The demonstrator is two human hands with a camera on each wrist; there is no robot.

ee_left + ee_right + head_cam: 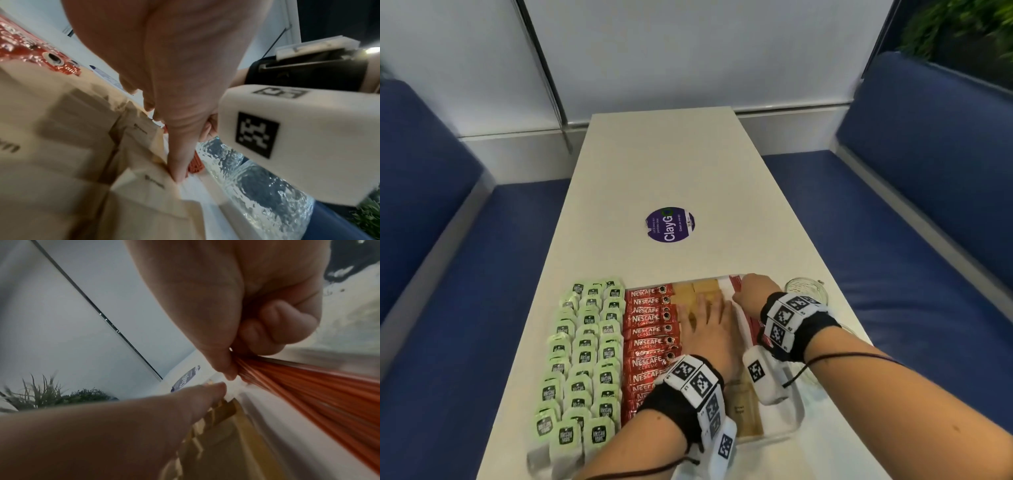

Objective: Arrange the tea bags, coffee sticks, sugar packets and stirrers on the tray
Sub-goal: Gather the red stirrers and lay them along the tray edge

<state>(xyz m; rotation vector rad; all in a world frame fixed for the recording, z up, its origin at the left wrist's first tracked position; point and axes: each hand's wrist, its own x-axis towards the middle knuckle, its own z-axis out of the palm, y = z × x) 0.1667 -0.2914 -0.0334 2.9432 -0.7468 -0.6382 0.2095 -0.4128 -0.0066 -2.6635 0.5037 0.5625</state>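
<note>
long white table, far end against a pale panelled wall; blue upholstered benches along both sides; foliage beyond the right bench. round purple sticker mid-table. at the near end: white tray holding green tea bags in rows by its left edge, red coffee sticks beside them, brown sugar packets in the middle, red stirrers along the right edge. left hand flat, fingers straight, pressing on the sugar packets. right hand clenched around the stirrers near the far right corner. clear glass just beside the tray's right edge.
</note>
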